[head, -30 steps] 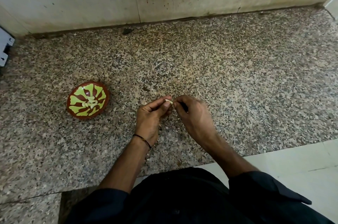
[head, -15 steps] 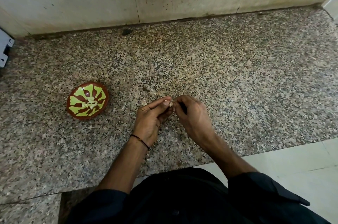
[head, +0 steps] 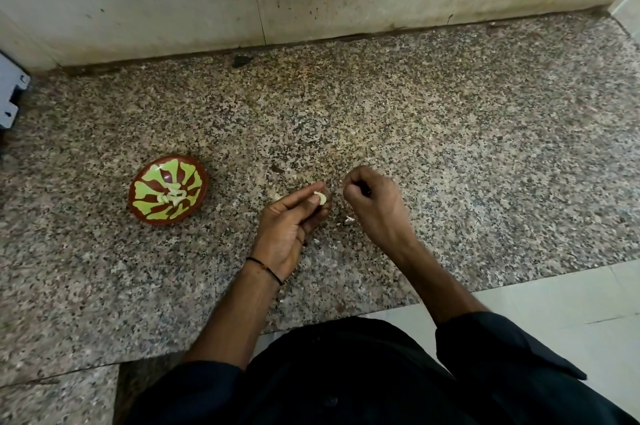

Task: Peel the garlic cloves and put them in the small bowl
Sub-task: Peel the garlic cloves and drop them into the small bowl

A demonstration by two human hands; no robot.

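While poised above granite desk (head: 450, 164), pinches pale garlic clove (head: 320, 197) in left hand (head: 287, 220) fingertips; curls right hand (head: 374, 202), can't tell round what. Risks dropping clove short of small bowl (head: 202, 178), well to left, if pinch slips.

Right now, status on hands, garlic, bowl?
Left hand pinches garlic clove. Right hand curled, apart from it. Small bowl to the left, cloves inside. Nothing between hand and bowl.
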